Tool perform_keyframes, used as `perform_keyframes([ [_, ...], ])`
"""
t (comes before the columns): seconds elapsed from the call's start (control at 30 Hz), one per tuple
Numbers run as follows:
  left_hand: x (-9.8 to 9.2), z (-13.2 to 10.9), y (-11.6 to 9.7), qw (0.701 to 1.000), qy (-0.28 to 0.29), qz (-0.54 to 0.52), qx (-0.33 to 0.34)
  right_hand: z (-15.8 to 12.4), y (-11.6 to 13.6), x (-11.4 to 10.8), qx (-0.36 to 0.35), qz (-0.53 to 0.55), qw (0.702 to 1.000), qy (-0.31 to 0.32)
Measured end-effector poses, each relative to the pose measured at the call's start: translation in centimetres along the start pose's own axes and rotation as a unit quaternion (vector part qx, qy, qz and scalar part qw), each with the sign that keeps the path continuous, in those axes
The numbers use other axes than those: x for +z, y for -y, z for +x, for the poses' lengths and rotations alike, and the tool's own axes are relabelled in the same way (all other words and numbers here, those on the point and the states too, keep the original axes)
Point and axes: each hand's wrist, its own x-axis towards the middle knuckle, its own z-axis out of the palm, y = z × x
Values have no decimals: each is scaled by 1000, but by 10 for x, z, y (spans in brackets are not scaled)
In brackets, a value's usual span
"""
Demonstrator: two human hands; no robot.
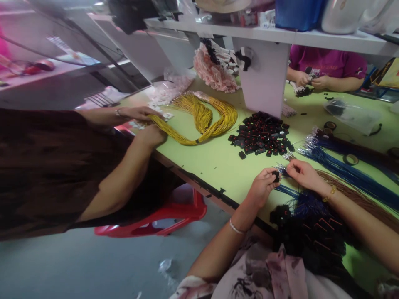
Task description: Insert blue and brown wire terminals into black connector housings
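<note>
Between thumb and fingers, my left hand (262, 185) grips a small black plastic connector housing (276, 176) above the table's front edge. Close beside it on the right, my right hand (301, 174) has thumb and fingertips pinched together by the silvery ends of some thin wires; what it pinches is too small to make out. Blue wires (287, 190) run below both hands. Just beyond them lies a heap of black housings (262, 133). Nearer my body is a dark pile of housings (311, 232) with blue and brown wires among them.
Bundles of blue wire (336, 164) and brown wire (349, 189) stretch to the right, near tape rolls (350, 159). At left, a co-worker's hands (152, 128) hold a yellow wire bundle (187, 139). Another person (327, 66) works opposite. A shelf (311, 40) overhangs the table; a red stool (174, 211) stands below.
</note>
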Motion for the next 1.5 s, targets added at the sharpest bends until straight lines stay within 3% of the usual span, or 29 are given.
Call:
perform_keyframes([
  [0.17,5,3,4,999,10,-43,-21,-8,7,7,-17,55,998,6],
  [0.4,6,4,6,997,13,-58,-46,-14,9,13,-36,-19,999,-27],
  [0.9,1,4,11,999,19,-15,-27,-16,14,15,-55,-89,994,-25],
  [1.13,5,3,15,999,-6,30,-11,-15,12,15,-123,-142,982,-9],
  [1.5,11,5,14,998,-35,48,-2,-17,11,15,-81,-91,993,-9],
])
